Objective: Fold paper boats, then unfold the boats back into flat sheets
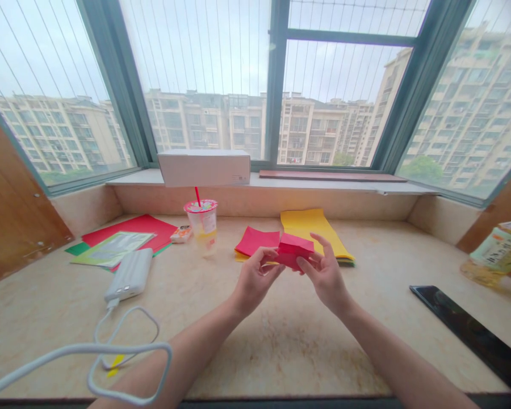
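A white cable (111, 352) loops across the near edge of the marble counter (281, 341), running up to a white power bank (130, 274) on the left. Both forearms reach out over the middle of the counter. The left hand (252, 281) and the right hand (326, 275) meet above the stone, each pinching one side of a folded red paper (295, 250), fingers closed on its edges. The paper is held clear of the counter, between the hands; it is bright red, creased into a small blocky shape with a flat top face and sharp folds, thicker than a single sheet. To the right lies a black phone (472, 332), and past it a bottle (496, 255) at the edge of view. Just behind the hands sit a red sheet (255, 240) and a yellow stack (309, 224). Left of those stands a plastic cup (202, 224) with a red straw, then more red and green sheets (128, 238). A white box (204, 167) rests on the sill under the window (255, 74).
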{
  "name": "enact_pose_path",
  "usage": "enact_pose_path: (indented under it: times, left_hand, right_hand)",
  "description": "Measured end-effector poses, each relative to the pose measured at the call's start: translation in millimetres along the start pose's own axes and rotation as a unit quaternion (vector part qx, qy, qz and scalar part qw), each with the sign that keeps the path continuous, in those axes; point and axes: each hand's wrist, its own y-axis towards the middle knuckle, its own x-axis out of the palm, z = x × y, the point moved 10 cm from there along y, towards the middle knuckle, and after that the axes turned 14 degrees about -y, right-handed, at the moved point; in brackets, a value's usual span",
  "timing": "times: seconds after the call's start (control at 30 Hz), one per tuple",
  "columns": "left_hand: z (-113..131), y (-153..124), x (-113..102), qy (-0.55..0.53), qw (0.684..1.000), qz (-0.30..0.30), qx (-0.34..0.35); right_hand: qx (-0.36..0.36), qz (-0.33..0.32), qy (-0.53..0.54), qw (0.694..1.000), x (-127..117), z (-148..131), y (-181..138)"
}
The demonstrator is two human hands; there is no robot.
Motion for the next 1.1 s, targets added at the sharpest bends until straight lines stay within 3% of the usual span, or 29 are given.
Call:
enact_pose_path:
  times: [0.53,0.73,0.9,1.1]
  left_hand:
    - [23,-2,6,0.133,0.985,-0.038,0.103]
    - [59,-8,8,0.288,0.931,-0.004,0.225]
    - [73,-13,17,0.312,0.908,-0.032,0.279]
    - [63,-15,18,0.296,0.922,-0.062,0.240]
  right_hand:
    - [-0.008,-0.045,0.007,0.999,7,-3,-2]
    - [-0.042,-0.069,-0.013,0.997,13,-7,-5]
    - [-0.055,-0.065,-0.026,0.996,13,-6,-6]
    - [-0.078,-0.047,-0.001,0.996,8,-15,-5]
